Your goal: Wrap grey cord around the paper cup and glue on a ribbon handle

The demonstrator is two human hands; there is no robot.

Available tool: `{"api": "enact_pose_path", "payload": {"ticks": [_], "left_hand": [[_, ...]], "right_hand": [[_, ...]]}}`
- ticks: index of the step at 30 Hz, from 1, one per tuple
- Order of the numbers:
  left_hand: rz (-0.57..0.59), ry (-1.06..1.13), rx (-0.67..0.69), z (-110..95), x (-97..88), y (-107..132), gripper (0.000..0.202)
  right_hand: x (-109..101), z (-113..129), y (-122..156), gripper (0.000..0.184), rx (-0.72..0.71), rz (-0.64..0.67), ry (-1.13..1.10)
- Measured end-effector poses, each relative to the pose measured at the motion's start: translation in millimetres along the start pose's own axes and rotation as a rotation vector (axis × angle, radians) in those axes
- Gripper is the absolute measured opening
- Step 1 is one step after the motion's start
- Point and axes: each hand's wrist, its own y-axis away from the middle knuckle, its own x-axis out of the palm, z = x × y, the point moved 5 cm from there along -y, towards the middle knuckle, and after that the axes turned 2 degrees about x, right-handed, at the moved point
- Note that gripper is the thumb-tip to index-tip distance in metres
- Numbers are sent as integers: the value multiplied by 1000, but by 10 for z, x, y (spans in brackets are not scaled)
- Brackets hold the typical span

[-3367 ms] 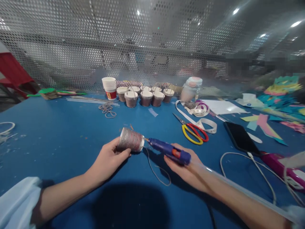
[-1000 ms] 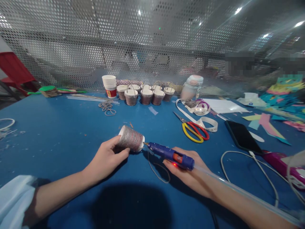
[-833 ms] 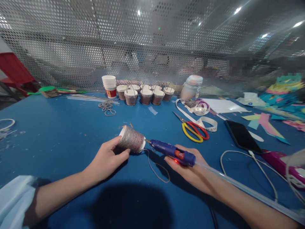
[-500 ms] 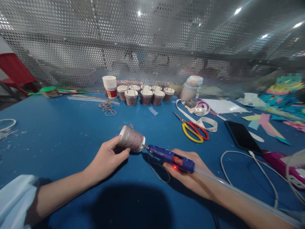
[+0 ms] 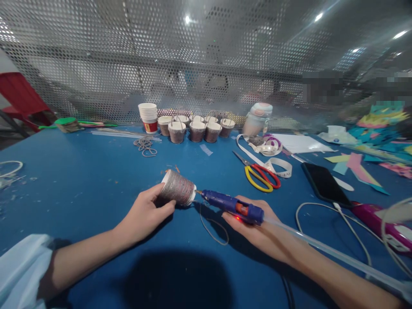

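My left hand (image 5: 144,213) grips a paper cup wrapped in brownish string (image 5: 177,187), lying on its side on the blue table (image 5: 80,180). My right hand (image 5: 257,227) is closed round a blue glue gun (image 5: 233,206) with a red light glowing under it and a clear glue stick (image 5: 322,251) trailing back over my forearm. The gun's nozzle points at the cup's rim, touching or almost touching it. A loose end of string (image 5: 212,225) loops down from the cup onto the table.
Several string-wrapped cups (image 5: 196,128) and a stack of plain paper cups (image 5: 148,116) stand at the back by a perforated metal screen (image 5: 206,56). Yellow-and-red scissors (image 5: 259,174), white ribbon (image 5: 273,161), a black phone (image 5: 325,184) with cable, a water bottle (image 5: 257,120) and coloured paper scraps (image 5: 370,141) lie to the right.
The glue gun's nozzle has shifted slightly along the cup's rim, dipping and coming back up. My left hand and the cup have stayed almost still.
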Motion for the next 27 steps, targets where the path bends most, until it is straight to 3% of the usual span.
{"api": "enact_pose_path", "payload": {"ticks": [7,20,27], "left_hand": [[13,24,-22,-39,14,-16,21],[29,38,-18,-1,8,-1,21],[0,110,-69,-14,4,-13,26]], "right_hand": [[33,56,26,21,-13,64,-9],[-37,20,-6,25,-10,-36,32],[23,89,27,17,-97,42,63]]}}
